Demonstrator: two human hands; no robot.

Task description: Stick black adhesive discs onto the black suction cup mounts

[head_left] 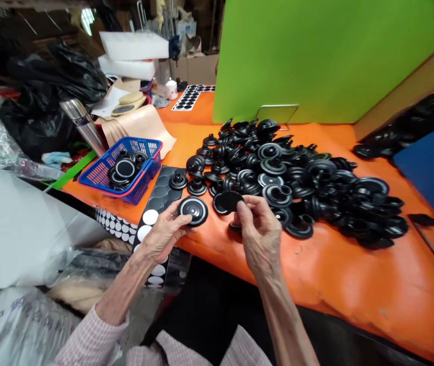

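Note:
Between thumb and fingers, my left hand [167, 230] grips a round black base [193, 211] with pale rings, its flat face turned up. My right hand [259, 229] pinches a thin black disc [229, 201] by its right edge, a short way right of that base. Under and behind the disc lie more black bases, partly hidden by it and by my fingers. A sheet of round black stickers [165, 192] lies beyond my left hand, with bare white circles [150, 217] at its near end.
A large heap of black round parts [278, 173] covers the middle and right of the orange table [308, 274]. At left stands a blue basket [121, 162] holding several parts, near a steel flask [82, 122]. A green board [316, 56] rises behind the heap.

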